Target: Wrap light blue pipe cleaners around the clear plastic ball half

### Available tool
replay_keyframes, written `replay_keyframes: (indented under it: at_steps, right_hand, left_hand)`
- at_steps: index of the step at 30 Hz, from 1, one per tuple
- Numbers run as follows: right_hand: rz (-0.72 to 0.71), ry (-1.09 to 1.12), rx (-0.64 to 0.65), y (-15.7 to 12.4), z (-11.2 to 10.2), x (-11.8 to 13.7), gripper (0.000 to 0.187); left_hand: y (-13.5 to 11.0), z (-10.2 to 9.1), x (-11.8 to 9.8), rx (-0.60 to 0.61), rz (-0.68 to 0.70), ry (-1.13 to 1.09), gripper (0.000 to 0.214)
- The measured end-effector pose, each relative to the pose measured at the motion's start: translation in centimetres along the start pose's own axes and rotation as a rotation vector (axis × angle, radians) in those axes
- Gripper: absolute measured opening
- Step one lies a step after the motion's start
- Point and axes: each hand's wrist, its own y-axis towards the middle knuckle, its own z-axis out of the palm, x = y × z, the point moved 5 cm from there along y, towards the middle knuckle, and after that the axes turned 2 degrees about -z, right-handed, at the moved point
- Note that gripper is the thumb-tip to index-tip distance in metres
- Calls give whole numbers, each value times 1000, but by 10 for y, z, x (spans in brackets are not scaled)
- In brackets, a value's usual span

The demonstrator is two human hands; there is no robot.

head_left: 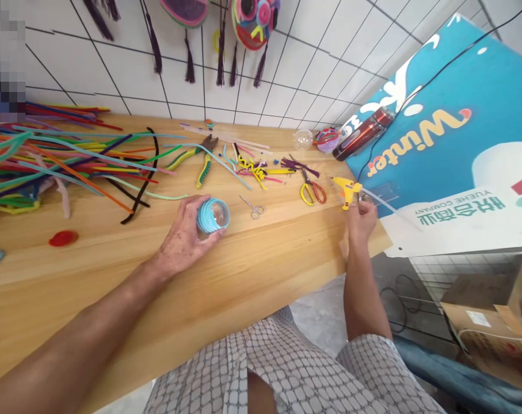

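Note:
My left hand (189,236) is wrapped around a small clear cup-like piece ringed with light-blue pipe cleaner (208,216), its open end tilted toward the right. Over at the right, my right hand (363,218) is closed just behind the handle of a yellow hot glue gun (347,190). What its fingers pinch is hidden. A clear glue stick (390,208) pokes out from the gun's rear. Between my hands lie small metal scissors (252,208) and a larger pair with yellow and red handles (312,192).
Pipe cleaners (71,155) are heaped at the left, near green-yellow pliers (200,158) and a red disc (63,238). A clear plastic ball (303,139), a decorated ball (327,140) and a dark-red flask (364,133) stand at the back. A blue board (450,144) leans at right.

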Motion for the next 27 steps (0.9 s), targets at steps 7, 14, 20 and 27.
replay_keyframes:
  at_steps: [7,14,20,27]
  right_hand:
    - [-4,-197,-18,24,17,-13,49]
    - [28,-231,44,27,47,-22,47]
    - [22,-242,48,24,46,-21,51]
    - [33,-225,53,24,48,-17,56]
  left_hand:
    - [-2,4,7,22,-69,-29,80]
    - [-1,4,10,44,-133,-28,82]
    - [-1,6,12,40,-161,-45,86]
    - [0,6,14,30,-163,-61,86]
